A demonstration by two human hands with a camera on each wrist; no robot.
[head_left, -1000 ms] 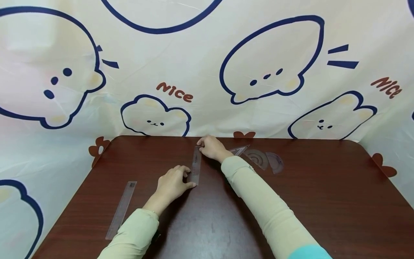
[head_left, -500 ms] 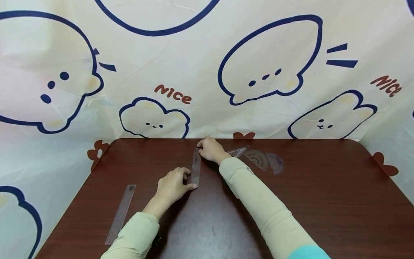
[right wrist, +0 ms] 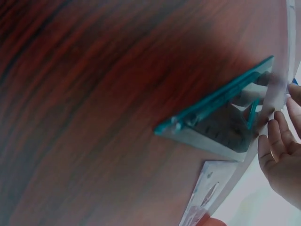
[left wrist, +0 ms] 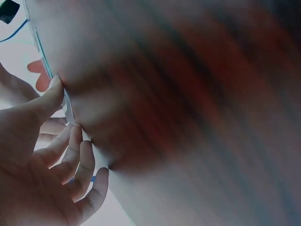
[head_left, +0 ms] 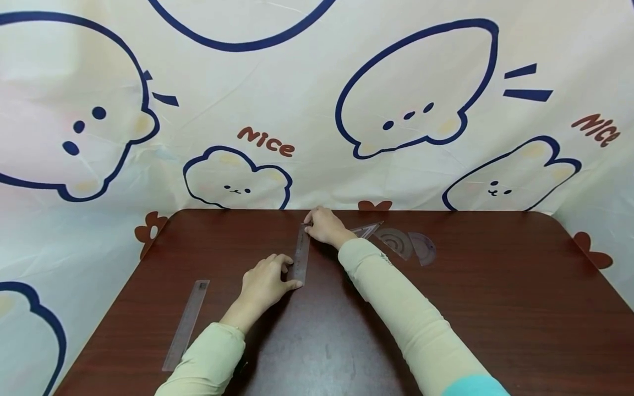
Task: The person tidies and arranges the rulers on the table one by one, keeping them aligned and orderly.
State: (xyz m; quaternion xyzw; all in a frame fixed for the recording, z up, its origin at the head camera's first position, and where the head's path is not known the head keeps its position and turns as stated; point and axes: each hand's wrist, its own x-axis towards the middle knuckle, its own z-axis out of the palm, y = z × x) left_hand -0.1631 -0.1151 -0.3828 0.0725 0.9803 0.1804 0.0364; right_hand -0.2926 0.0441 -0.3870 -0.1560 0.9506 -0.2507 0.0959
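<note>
A clear ruler (head_left: 301,256) lies lengthwise near the far middle of the brown table, pointing away from me. My left hand (head_left: 263,281) holds its near end, thumb at the bottom edge and fingers along the left side. At the far end, my right hand (head_left: 326,226) pinches the ruler between thumb and fingertips. In the left wrist view, the thumb and fingers of the left hand (left wrist: 44,155) meet at the ruler's edge. The right wrist view has the right hand (right wrist: 284,160) at its right border, with part of it cut off.
Another clear ruler (head_left: 186,327) lies left of my left forearm. Right of the right hand are a set square (head_left: 367,230), partly covered by the hand, and two clear protractors (head_left: 394,242). A patterned cloth (head_left: 317,110) stands along the table's back edge.
Both hands stay at the ruler's two ends, with hardly any movement. The head view shifts slightly; the other tools lie where they were.
</note>
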